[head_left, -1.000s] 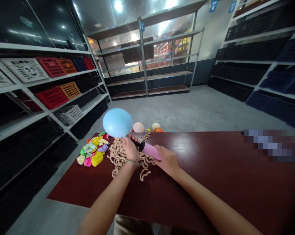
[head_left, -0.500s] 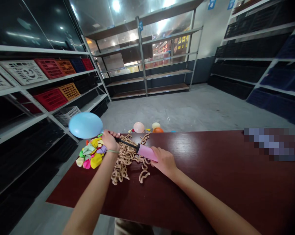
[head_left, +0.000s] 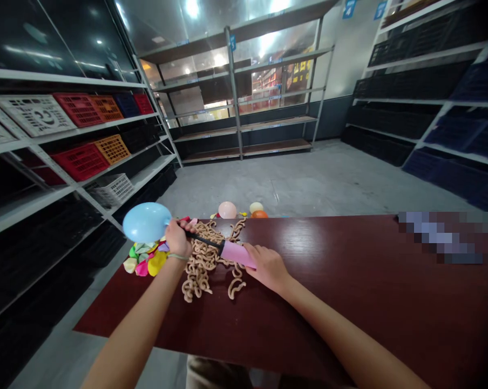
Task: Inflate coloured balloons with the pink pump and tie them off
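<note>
My left hand (head_left: pixel 176 237) is closed round the black front end of a hand pump, where the neck of an inflated light blue balloon (head_left: pixel 146 222) sits. My right hand (head_left: pixel 267 266) grips the pink barrel of the pump (head_left: pixel 235 253), and its thin black rod is drawn out between the two hands. Both hands hover just above a dark red table (head_left: pixel 349 302), over a heap of tan twisted balloon strips (head_left: pixel 203 260).
A pile of flat coloured balloons (head_left: pixel 147 259) lies at the table's left end. Three small inflated balloons (head_left: pixel 228 209) rest beyond the far edge. Metal shelving with plastic crates (head_left: pixel 82 159) lines the left wall; more shelves stand behind and at right.
My left hand pulled the pump's front end and the blue balloon out to the left, which extended the rod. The balloon then moved slightly back to the right.
</note>
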Available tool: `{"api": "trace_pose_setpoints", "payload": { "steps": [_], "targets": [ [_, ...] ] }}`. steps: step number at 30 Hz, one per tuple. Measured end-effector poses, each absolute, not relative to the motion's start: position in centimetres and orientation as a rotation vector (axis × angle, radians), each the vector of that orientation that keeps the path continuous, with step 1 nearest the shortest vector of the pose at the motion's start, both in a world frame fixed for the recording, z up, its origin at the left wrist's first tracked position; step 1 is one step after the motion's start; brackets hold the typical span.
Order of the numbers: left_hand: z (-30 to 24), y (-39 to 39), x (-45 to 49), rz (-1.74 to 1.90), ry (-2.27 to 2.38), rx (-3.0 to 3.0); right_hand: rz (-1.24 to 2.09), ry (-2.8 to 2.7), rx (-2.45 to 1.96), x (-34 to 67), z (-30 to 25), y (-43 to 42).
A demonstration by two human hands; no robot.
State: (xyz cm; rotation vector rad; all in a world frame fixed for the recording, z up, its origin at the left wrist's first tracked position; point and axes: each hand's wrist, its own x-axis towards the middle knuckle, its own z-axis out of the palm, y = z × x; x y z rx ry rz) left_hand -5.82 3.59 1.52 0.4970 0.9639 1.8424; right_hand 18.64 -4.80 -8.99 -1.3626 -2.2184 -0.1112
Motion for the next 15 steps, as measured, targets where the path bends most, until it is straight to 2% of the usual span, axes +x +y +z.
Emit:
{"api": "trace_pose_setpoints", "payload": {
  "steps": [5,12,15],
  "targets": [
    [3.7,4.9,-7.3,1.964,0.96,0.43,-0.097,-2.164,-1.372,18.6,-9.4,-4.4],
    [1.2,3.2,3.6,1.896,0.916,0.544,-0.072,-1.971,-1.526,19.3,-9.4,-4.3],
    [0.4,2.3,5.6,1.814,0.882,0.618,-0.042,-1.953,-1.496,19.5,-9.3,-4.5]
  ]
}}
